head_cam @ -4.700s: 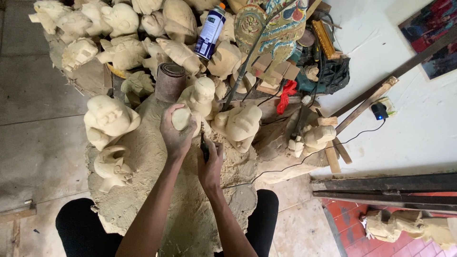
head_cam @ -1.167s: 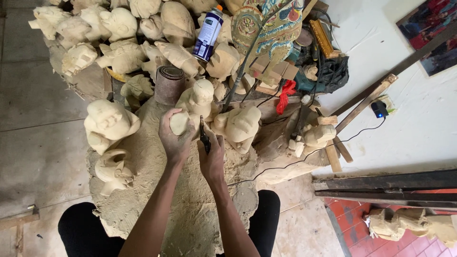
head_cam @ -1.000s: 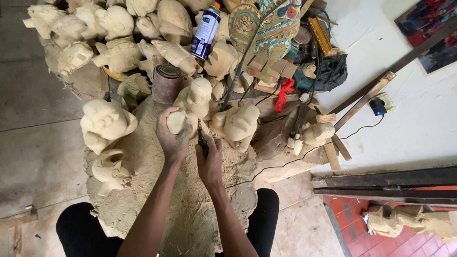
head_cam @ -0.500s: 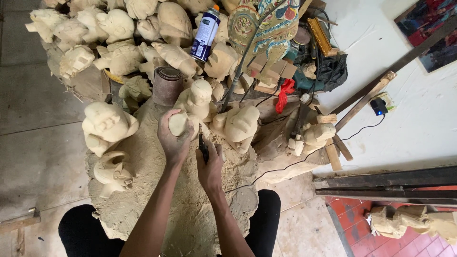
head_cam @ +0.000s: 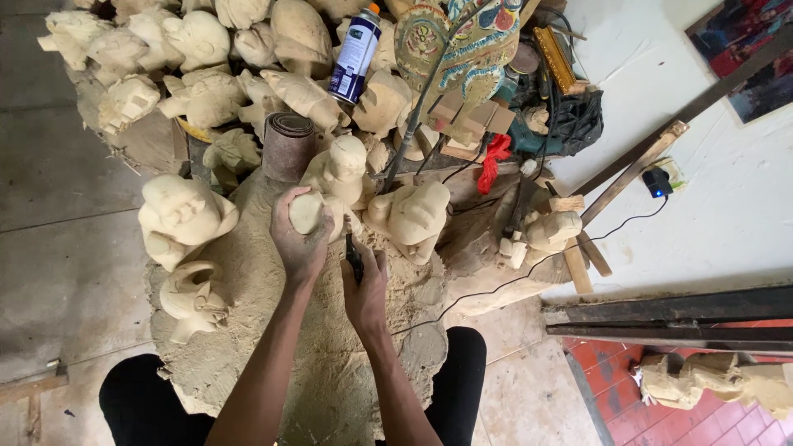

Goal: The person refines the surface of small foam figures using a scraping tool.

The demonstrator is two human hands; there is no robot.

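Nearest to me, my right hand (head_cam: 364, 289) is closed around a dark tool (head_cam: 354, 258), and just beside it my left hand (head_cam: 299, 239) wraps tightly a small pale wooden carving (head_cam: 307, 211), over the dusty wooden block (head_cam: 248, 330) between my knees. Around them stand a round-faced figure (head_cam: 178, 216) on the left and another carved figure (head_cam: 413, 216) on the right, and a roll of sandpaper (head_cam: 288, 145) stands just behind. Further away a pile of pale carvings (head_cam: 206, 49) and a blue and white spray can (head_cam: 356, 56) close the space.

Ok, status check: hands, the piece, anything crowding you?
Left hand gripping small pale wooden carving. Right hand closed on dark tool, tip near the piece. Larger carved figures crowd close around; sandpaper roll behind.
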